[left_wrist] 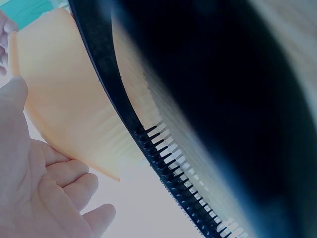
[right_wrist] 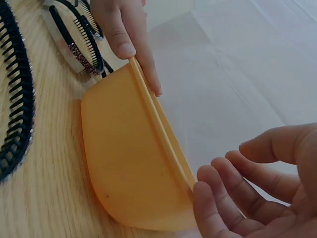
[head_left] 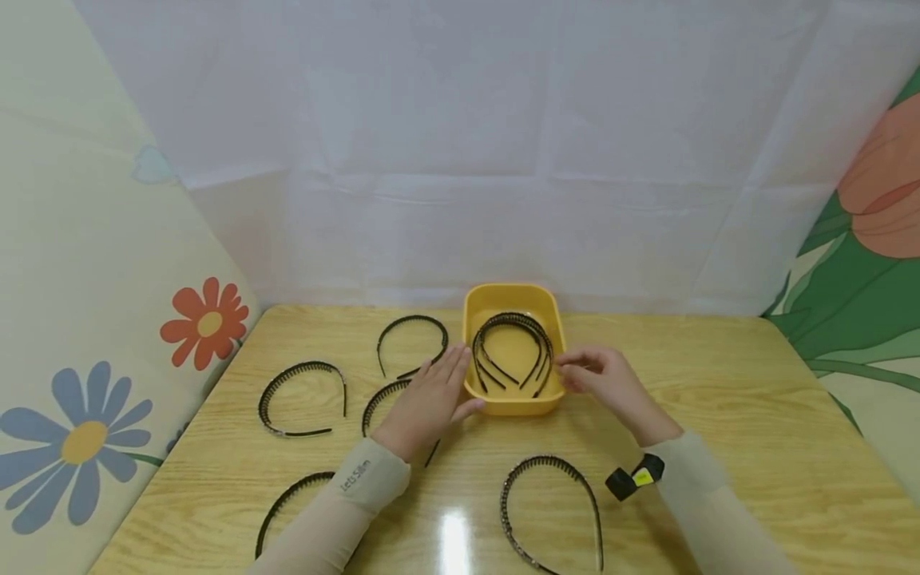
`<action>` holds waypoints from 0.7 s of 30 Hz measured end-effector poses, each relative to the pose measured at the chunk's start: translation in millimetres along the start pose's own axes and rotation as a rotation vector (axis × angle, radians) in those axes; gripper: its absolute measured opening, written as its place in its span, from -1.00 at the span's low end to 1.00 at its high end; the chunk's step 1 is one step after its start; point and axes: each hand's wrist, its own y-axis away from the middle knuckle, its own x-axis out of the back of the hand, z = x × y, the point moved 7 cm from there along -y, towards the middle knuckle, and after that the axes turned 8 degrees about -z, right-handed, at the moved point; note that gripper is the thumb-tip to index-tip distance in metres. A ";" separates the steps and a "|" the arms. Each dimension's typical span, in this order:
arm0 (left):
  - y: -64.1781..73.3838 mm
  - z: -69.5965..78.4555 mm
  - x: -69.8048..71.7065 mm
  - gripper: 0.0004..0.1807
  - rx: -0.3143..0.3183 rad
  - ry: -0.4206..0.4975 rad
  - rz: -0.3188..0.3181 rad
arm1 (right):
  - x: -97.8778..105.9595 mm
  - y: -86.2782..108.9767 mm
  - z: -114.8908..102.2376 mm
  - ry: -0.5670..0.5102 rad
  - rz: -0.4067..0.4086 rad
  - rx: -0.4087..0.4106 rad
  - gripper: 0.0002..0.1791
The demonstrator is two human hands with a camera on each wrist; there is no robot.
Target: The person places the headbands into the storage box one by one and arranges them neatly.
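Note:
A yellow plastic bin [head_left: 513, 406] stands near the back of the table, with several black headbands [head_left: 512, 317] lying inside it. My left hand [head_left: 430, 399] is at the bin's left side, fingers fairly straight along the rim and the thumb at its front left corner. On the opposite side, my right hand [head_left: 600, 379] has its fingertips right at the rim. Its fingers are loosely bent, with a gap between thumb and fingers in the right wrist view. Under the left hand, a toothed headband [head_left: 375, 403] is partly hidden.
More headbands lie on the wooden table [head_left: 719, 415]: one at the back [head_left: 413, 318], one at the left [head_left: 266, 399], one at the front left [head_left: 276, 507] partly behind the left sleeve, and a glittery one [head_left: 505, 503] at the front. A white cloth [head_left: 431, 160] hangs behind.

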 end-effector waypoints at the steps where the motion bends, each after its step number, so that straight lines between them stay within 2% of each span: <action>1: 0.1 0.2 0.1 -0.07 0.000 -0.001 0.000 | 0.4 2.2 0.5 0.016 -0.018 0.006 -0.67; 10: 1.3 2.8 2.7 -0.08 0.001 0.011 -0.008 | 2.3 17.8 9.6 0.114 -0.175 -0.031 -0.72; 21: 0.9 1.8 2.2 -0.08 0.002 -0.002 -0.001 | -0.8 28.6 19.1 0.213 -0.295 -0.114 -0.72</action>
